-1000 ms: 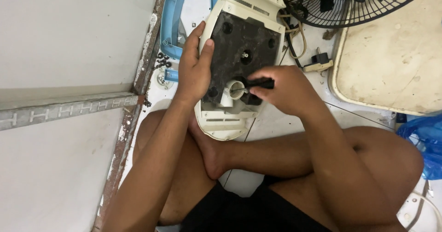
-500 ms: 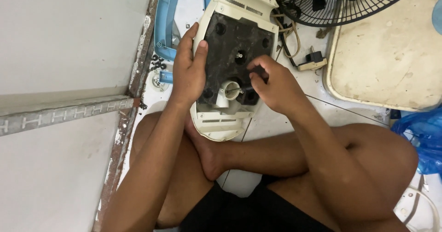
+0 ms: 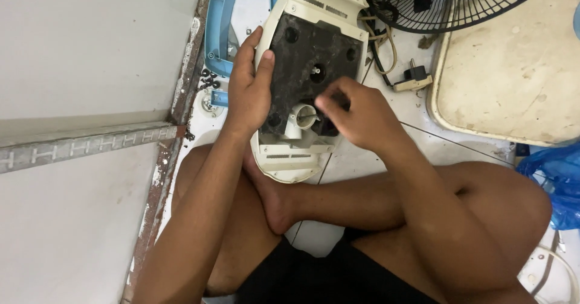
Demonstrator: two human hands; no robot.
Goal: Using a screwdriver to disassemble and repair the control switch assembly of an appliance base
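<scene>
Fan base [image 3: 302, 153] lies upturned on the floor before my crossed legs. My left hand [image 3: 249, 92] clasps its left edge, fingers wrapped. My right hand [image 3: 356, 114] pinches loosely over the dark plate [image 3: 314, 44]; contents I cannot tell.

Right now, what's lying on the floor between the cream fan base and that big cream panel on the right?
In the head view, a small plug and tangled cords lie between fan base and panel.
</scene>
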